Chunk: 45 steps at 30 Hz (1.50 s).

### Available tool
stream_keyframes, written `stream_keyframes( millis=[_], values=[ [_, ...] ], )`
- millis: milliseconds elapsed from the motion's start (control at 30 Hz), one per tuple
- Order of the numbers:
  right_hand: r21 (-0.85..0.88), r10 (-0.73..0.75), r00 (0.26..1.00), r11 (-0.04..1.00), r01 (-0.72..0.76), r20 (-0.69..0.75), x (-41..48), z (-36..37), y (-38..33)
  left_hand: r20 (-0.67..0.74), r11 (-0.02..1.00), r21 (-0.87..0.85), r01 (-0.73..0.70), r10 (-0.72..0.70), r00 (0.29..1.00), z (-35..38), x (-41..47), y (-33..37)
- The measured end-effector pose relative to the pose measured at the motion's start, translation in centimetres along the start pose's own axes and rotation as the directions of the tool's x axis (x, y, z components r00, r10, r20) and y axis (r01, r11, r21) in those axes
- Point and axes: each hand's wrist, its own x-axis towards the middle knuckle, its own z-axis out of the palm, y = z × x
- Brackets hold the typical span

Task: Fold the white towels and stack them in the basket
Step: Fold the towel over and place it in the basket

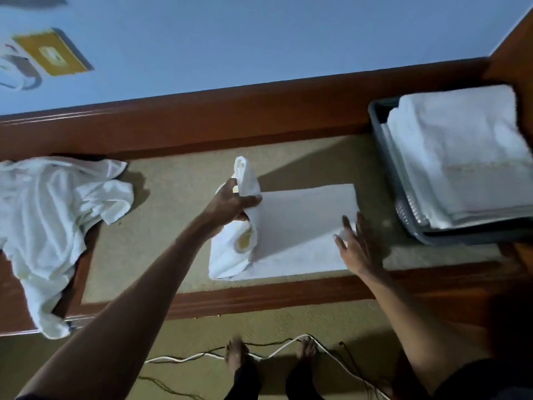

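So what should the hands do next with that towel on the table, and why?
Probably the left hand should carry the end it grips across to the right hand, which presses the other end of the towel flat. The gripped end is lifted and curled over, so a fold looks begun, and the basket holds smaller folded ones.

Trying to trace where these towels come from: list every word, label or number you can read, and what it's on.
No text can be read.
Yellow plate: pale centre mark, too blurred.
Towel: yellowish patch, no letters legible.
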Motion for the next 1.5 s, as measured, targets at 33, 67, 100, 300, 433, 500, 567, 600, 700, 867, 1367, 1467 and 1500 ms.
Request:
stream_keyframes(
  millis=[33, 67, 100, 300, 433, 500, 567, 600, 700, 867, 1367, 1467, 1500],
  values=[
    [0.061, 0.041, 0.999, 0.997, -0.041, 0.004, -0.3, -0.8, 0.9, -0.004, 1.000, -0.006, 0.010, -0.010, 1.000, 2.1, 0.7, 0.1],
    [0.130, 0.037, 0.999, 0.991, -0.034, -0.018, -0.2, -1.1, 1.7, 0.002, 1.000, -0.004, 0.010, -0.010, 1.000, 4.2, 1.4, 0.1],
    [0.209, 0.021, 0.996, 0.978, -0.003, -0.082, -0.3, -1.5, 2.4, 0.015, 1.000, 0.006, 0.005, -0.005, 1.000, 6.1, 2.1, 0.1],
    [0.709, 0.191, 0.979, 0.700, -0.080, -0.078, -1.0, -4.9, 3.3, 0.040, 0.988, 0.156, 0.015, -0.021, 0.999, 15.9, 5.9, -0.8],
    [0.863, 0.228, 0.973, 0.482, -0.147, 0.038, -0.4, -4.7, 4.0, 0.003, 0.960, 0.275, 0.047, -0.050, 0.999, 20.3, 7.9, -1.2],
    [0.863, 0.204, 0.972, 0.463, -0.202, 0.118, 0.1, -4.5, 4.1, 0.064, 0.951, 0.298, 0.086, -0.110, 0.992, 21.7, 8.4, -0.9],
    [0.839, 0.175, 0.966, 0.481, -0.254, 0.193, 0.4, -4.7, 3.8, 0.120, 0.923, 0.367, 0.119, -0.174, 0.977, 21.9, 8.3, -0.2],
    [0.827, 0.177, 0.959, 0.487, -0.282, 0.222, 0.5, -4.8, 3.6, 0.117, 0.906, 0.407, 0.112, -0.173, 0.978, 21.7, 8.3, 0.0],
    [0.718, 0.188, 0.938, 0.606, -0.343, 0.290, 1.2, -4.2, 3.0, 0.025, 0.854, 0.511, 0.097, -0.127, 0.992, 19.5, 7.9, 0.0],
    [0.520, 0.196, 0.936, 0.789, -0.327, 0.291, 1.2, -3.9, 2.5, -0.278, 0.787, 0.600, 0.143, 0.037, 0.960, 13.7, 6.0, -2.1],
    [0.489, 0.011, 0.985, 0.869, 0.076, -0.172, 4.2, -4.9, -5.7, 0.118, 0.793, -0.244, 0.558, -0.546, 0.829, 4.6, 0.0, -10.0],
    [0.552, 0.028, 0.990, 0.832, 0.053, -0.138, 5.5, -4.5, -7.6, 0.244, 0.764, -0.304, 0.569, -0.515, 0.822, 4.2, 0.5, -10.7],
    [0.565, 0.038, 0.992, 0.824, 0.038, -0.122, 6.0, -4.3, -8.4, 0.303, 0.748, -0.325, 0.579, -0.497, 0.813, 4.0, 0.6, -10.7]
  ],
)
